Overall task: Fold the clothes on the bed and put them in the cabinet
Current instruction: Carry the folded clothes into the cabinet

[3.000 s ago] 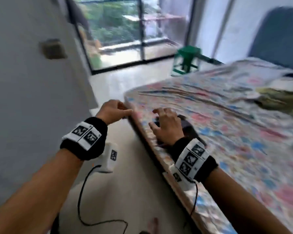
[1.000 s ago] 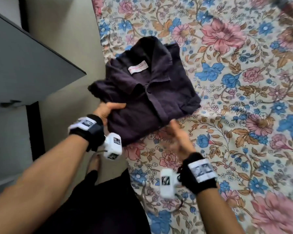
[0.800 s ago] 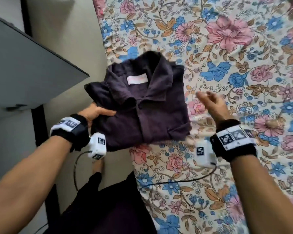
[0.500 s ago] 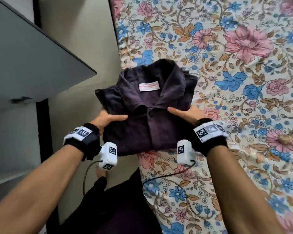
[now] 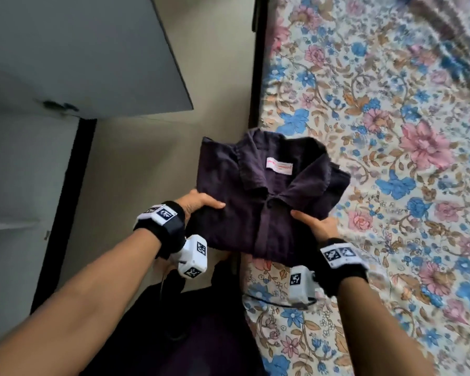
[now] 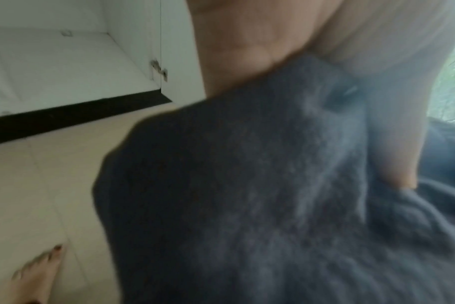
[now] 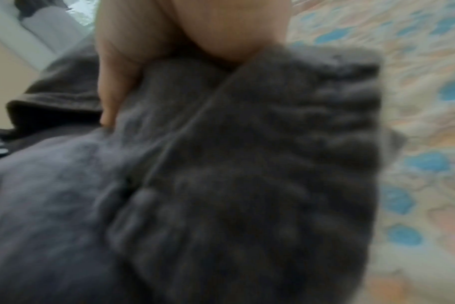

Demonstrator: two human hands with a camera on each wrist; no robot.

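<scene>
Head view: I hold the folded dark purple shirt (image 5: 266,196) between both hands, collar and white label facing up. My left hand (image 5: 198,203) grips its left edge, thumb on top and fingers curled underneath; my right hand (image 5: 316,225) grips the right edge the same way. The shirt hangs over the edge of the floral bed (image 5: 391,131), partly above the floor (image 5: 147,164). The white cabinet (image 5: 25,164) stands to my left, its door (image 5: 79,50) open.

Dark purple shirt (image 5: 258,196), floral bedsheet (image 5: 391,104)
</scene>
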